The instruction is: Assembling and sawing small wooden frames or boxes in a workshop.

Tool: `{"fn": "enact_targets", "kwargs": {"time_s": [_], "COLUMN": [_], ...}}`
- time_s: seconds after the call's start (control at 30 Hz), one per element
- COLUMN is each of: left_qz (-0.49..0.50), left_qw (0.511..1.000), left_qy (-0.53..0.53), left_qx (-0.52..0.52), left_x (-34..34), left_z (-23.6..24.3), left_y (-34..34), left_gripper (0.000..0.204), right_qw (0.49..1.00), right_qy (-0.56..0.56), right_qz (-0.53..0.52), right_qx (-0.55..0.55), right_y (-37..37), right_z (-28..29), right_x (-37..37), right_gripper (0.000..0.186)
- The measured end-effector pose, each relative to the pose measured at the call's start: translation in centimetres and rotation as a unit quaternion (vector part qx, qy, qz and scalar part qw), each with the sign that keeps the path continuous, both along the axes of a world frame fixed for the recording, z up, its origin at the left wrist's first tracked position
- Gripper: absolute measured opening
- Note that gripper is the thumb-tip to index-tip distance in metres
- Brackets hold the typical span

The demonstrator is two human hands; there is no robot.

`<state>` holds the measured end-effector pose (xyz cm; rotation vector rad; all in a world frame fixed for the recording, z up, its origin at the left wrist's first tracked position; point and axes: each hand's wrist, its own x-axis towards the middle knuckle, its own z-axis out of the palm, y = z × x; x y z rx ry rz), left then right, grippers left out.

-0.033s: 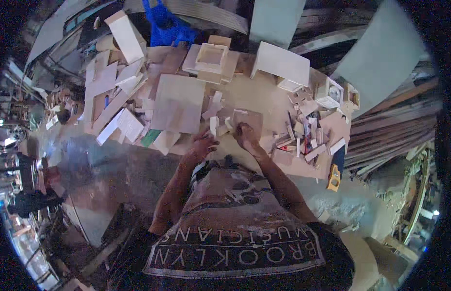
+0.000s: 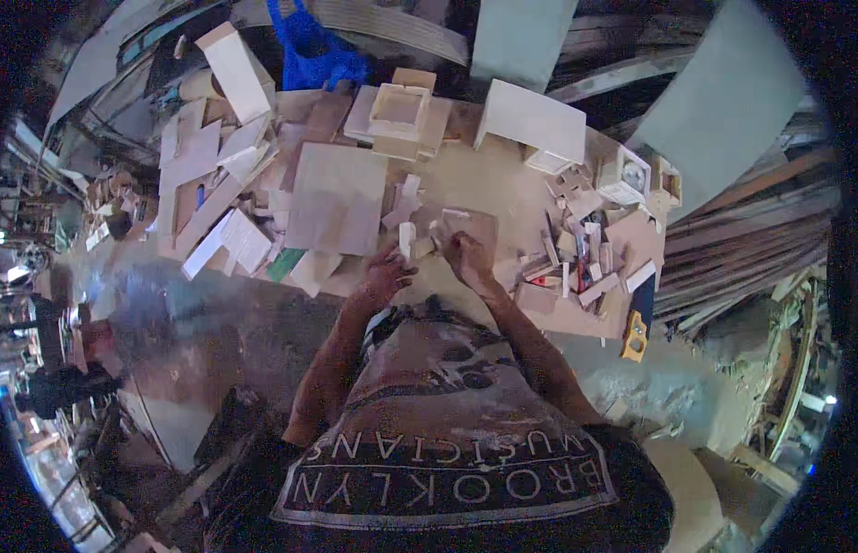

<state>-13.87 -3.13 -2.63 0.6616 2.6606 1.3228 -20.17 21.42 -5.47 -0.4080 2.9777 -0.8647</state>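
Both hands are over the middle of the tabletop's near edge. The left hand [image 2: 389,274] has bent fingers close to a small white block [image 2: 407,241], but I cannot tell if they pinch it. The right hand [image 2: 469,263] has its fingers curled down, and I cannot tell if they hold anything. A little pale wood piece [image 2: 436,231] is between the white block and the right hand. A flat brown square [image 2: 480,225] lies just past the right hand's fingers. Further from the near edge, past the left hand, are some small wood bits [image 2: 408,188]. To their left lies a big flat board [image 2: 338,198]. A green piece [image 2: 285,264] is by the near edge, on the left side. Toward the right edge of the tabletop [image 2: 456,180] is a messy pile of wood sticks [image 2: 597,262]. A saw with a yellow handle [image 2: 635,337] is at the near right corner. By the far edge, near the middle, is an open wooden box [image 2: 398,112], and right of it is a big white box [image 2: 532,120]. A blue bag [image 2: 316,57] is beyond the far edge, toward the left.
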Motion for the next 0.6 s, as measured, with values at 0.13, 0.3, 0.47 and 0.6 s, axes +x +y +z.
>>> {"fn": "enact_targets", "kwargs": {"time_s": [0.13, 0.3, 0.47, 0.6], "left_qz": [0.087, 0.206, 0.127, 0.126], "left_qw": [0.976, 0.749, 0.925, 0.84], "left_qy": [-0.104, -0.386, -0.156, -0.276], "left_qx": [0.167, 0.498, 0.321, 0.449], "left_x": [-0.9, -1.9, -0.9, -1.3], "left_z": [-1.3, 0.0, 2.1, 1.1], "left_y": [1.3, 3.0, 3.0, 4.5], "left_gripper": [0.034, 0.034, 0.045, 0.053], "right_qw": [0.946, 0.975, 0.985, 0.993], "right_qy": [-0.081, -0.035, 0.016, 0.012], "right_qz": [-0.089, -0.112, -0.059, -0.023], "right_qx": [-0.301, -0.187, -0.161, -0.116], "right_y": [3.0, 7.4, 8.0, 7.4], "right_z": [2.7, 5.8, 4.8, 3.7], "right_x": [0.2, -1.9, -4.6, -5.6], "right_gripper": [0.018, 0.015, 0.019, 0.023]}}
